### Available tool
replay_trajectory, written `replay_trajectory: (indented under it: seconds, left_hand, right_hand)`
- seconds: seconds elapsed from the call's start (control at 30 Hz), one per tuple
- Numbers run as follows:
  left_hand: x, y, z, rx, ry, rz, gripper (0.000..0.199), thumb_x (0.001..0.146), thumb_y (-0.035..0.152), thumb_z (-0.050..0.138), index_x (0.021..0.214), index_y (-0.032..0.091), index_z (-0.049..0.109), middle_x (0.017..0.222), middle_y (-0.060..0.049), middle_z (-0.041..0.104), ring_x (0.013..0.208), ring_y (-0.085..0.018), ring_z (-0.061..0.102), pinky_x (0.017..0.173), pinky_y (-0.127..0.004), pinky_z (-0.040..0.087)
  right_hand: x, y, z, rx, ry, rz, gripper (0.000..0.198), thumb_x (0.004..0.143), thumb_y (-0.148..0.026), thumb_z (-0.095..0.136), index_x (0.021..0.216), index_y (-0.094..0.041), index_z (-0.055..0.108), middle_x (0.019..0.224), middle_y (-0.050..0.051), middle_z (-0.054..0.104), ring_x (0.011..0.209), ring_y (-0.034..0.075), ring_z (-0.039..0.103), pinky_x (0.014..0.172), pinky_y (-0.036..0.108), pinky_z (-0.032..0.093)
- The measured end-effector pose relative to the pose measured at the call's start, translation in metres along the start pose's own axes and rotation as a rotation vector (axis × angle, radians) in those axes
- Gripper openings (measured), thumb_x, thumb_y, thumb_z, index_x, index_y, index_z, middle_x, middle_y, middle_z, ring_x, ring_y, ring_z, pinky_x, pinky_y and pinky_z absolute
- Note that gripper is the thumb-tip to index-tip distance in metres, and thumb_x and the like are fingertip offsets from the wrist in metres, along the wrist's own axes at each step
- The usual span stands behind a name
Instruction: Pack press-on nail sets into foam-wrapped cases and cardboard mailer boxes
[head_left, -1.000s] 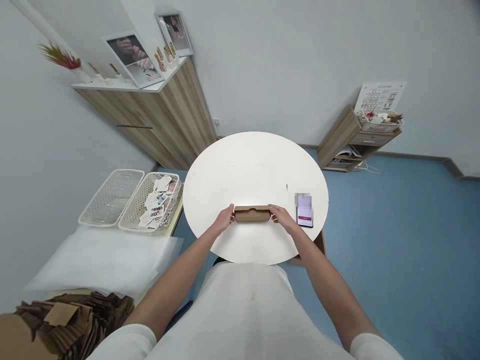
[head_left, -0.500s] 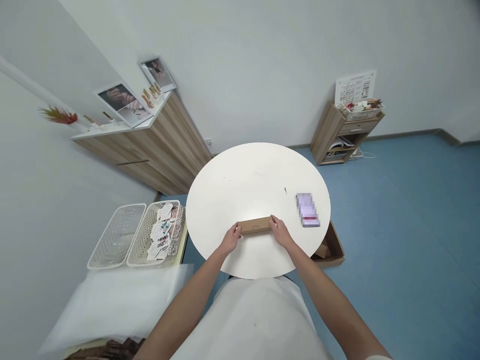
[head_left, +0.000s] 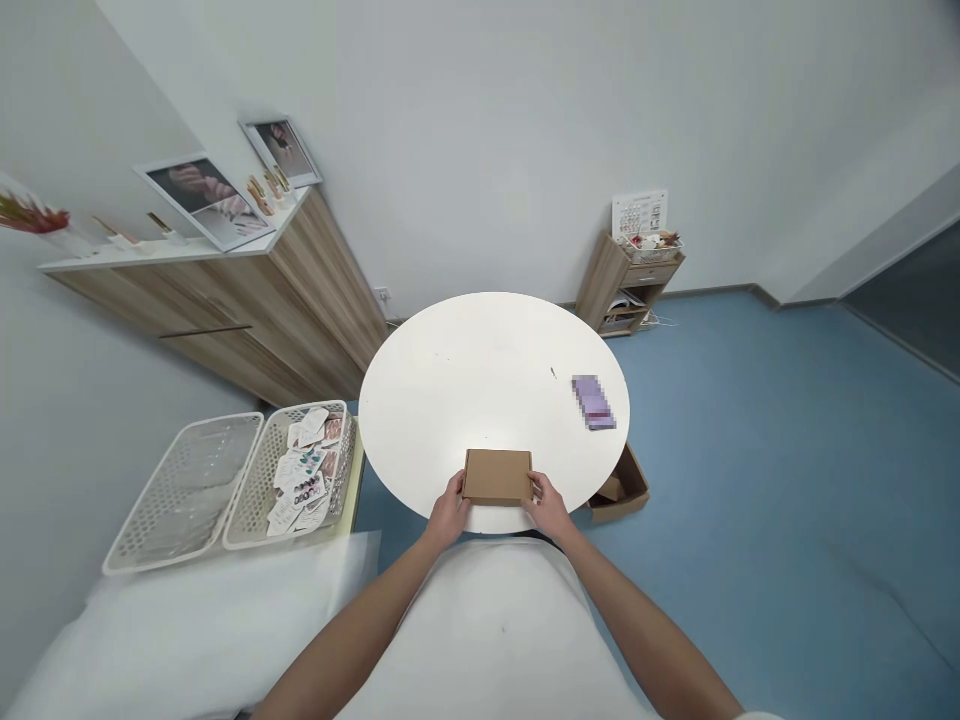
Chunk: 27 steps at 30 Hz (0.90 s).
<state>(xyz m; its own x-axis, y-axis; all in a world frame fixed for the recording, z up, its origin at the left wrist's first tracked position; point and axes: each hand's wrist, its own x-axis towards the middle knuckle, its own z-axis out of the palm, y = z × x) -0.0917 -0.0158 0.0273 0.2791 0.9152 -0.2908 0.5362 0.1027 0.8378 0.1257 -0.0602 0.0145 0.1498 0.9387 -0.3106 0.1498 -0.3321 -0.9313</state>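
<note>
Cardboard box (head_left: 497, 476) sits between our two hands at six o'clock on the round white surface (head_left: 457, 375), near the rim closest to us. We cannot tell whether its underside rests flat or is lifted slightly. Our left hand (head_left: 448, 513) curls its fingers round the nine o'clock end and our right hand (head_left: 549, 507) grips the three o'clock end, both low towards the near corners.

From its looks we judge it light and fairly stiff, with dry, matt sides that should not slip — though the thin walls could dent if squeezed hard. Its two short ends seem the best hold, with even, gentle pressure; its contents, if any, are hidden from us.

Its long axis runs from nine to three o'clock, across our body. One broad, plain face points up, and a narrow long side faces six o'clock, towards us. We cannot tell which edge carries the flap. Well apart from it, a partly pixelated phone (head_left: 594, 402) lies at three o'clock on the same surface.
</note>
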Motion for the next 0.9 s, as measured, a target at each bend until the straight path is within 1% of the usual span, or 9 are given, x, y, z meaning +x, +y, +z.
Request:
replay_trajectory:
  seconds: [0.1, 0.17, 0.23, 0.33, 0.47, 0.67, 0.73, 0.8, 0.9]
  left_hand:
    - [-0.009, -0.002, 0.001, 0.05, -0.014, -0.024, 0.06, 0.073, 0.021, 0.05, 0.129, 0.02, 0.029, 0.122, -0.008, 0.051, 0.114, -0.021, 0.046, 0.09, -0.032, 0.037]
    - [-0.011, 0.0, 0.004, 0.074, -0.008, -0.061, 0.059, 0.072, 0.027, 0.052, 0.127, 0.017, 0.031, 0.123, -0.01, 0.05, 0.113, -0.022, 0.046, 0.089, -0.032, 0.037]
    - [-0.01, 0.004, 0.005, 0.106, 0.006, -0.11, 0.059, 0.074, 0.035, 0.05, 0.127, 0.015, 0.032, 0.124, -0.013, 0.048, 0.114, -0.024, 0.044, 0.089, -0.033, 0.037]
    - [-0.006, 0.009, 0.006, 0.18, 0.017, -0.175, 0.064, 0.075, 0.043, 0.048, 0.129, 0.013, 0.029, 0.125, -0.017, 0.044, 0.115, -0.028, 0.042, 0.089, -0.037, 0.035]
    - [0.003, 0.012, 0.005, 0.218, 0.029, -0.211, 0.071, 0.072, 0.046, 0.051, 0.131, 0.014, 0.026, 0.126, -0.018, 0.04, 0.115, -0.03, 0.04, 0.09, -0.038, 0.034]
    - [0.013, 0.012, 0.016, 0.188, 0.074, -0.221, 0.066, 0.068, 0.035, 0.057, 0.127, 0.017, 0.032, 0.116, -0.014, 0.048, 0.109, -0.026, 0.045, 0.087, -0.034, 0.038]
    - [0.016, 0.016, 0.024, 0.169, 0.097, -0.225, 0.064, 0.067, 0.032, 0.058, 0.125, 0.018, 0.034, 0.115, -0.013, 0.049, 0.108, -0.025, 0.046, 0.086, -0.034, 0.038]
    - [0.019, 0.024, 0.036, 0.142, 0.104, -0.216, 0.064, 0.066, 0.03, 0.06, 0.123, 0.018, 0.036, 0.115, -0.013, 0.049, 0.106, -0.024, 0.048, 0.086, -0.033, 0.039]
    - [0.026, 0.048, 0.065, 0.084, 0.077, -0.177, 0.063, 0.068, 0.034, 0.059, 0.124, 0.017, 0.035, 0.117, -0.014, 0.048, 0.103, -0.023, 0.051, 0.084, -0.033, 0.041]
  right_hand:
    - [-0.014, 0.006, 0.009, -0.021, 0.024, 0.039, 0.062, 0.066, -0.02, 0.056, 0.123, -0.024, 0.034, 0.129, 0.008, 0.044, 0.114, 0.019, 0.047, 0.092, 0.034, 0.038]
    - [-0.02, 0.005, 0.01, -0.031, 0.046, 0.087, 0.07, 0.066, -0.024, 0.057, 0.129, -0.024, 0.026, 0.132, 0.01, 0.04, 0.115, 0.019, 0.045, 0.093, 0.035, 0.037]
    - [-0.023, 0.001, 0.008, -0.063, 0.068, 0.165, 0.073, 0.067, -0.03, 0.058, 0.131, -0.022, 0.024, 0.133, 0.012, 0.038, 0.114, 0.021, 0.045, 0.092, 0.036, 0.036]
    - [-0.022, -0.011, 0.003, -0.087, 0.082, 0.267, 0.074, 0.066, -0.037, 0.059, 0.131, -0.021, 0.027, 0.133, 0.014, 0.037, 0.113, 0.023, 0.046, 0.09, 0.037, 0.038]
    - [-0.02, -0.029, 0.001, -0.005, 0.056, 0.326, 0.074, 0.067, -0.038, 0.059, 0.132, -0.021, 0.028, 0.135, 0.013, 0.034, 0.11, 0.021, 0.048, 0.086, 0.032, 0.041]
    - [-0.023, -0.043, -0.001, 0.111, -0.019, 0.314, 0.065, 0.067, -0.03, 0.059, 0.126, -0.024, 0.035, 0.131, 0.006, 0.041, 0.1, 0.017, 0.054, 0.078, 0.028, 0.045]
    - [-0.022, -0.041, -0.01, 0.126, -0.025, 0.319, 0.062, 0.066, -0.029, 0.059, 0.124, -0.024, 0.037, 0.129, 0.006, 0.043, 0.098, 0.017, 0.055, 0.076, 0.027, 0.045]
    - [-0.019, -0.035, -0.025, 0.146, -0.004, 0.321, 0.06, 0.066, -0.029, 0.059, 0.122, -0.023, 0.038, 0.127, 0.007, 0.045, 0.095, 0.016, 0.056, 0.074, 0.026, 0.045]
    - [-0.012, -0.018, -0.061, 0.17, 0.069, 0.291, 0.057, 0.065, -0.031, 0.059, 0.118, -0.022, 0.04, 0.121, 0.008, 0.049, 0.089, 0.016, 0.057, 0.07, 0.026, 0.047]
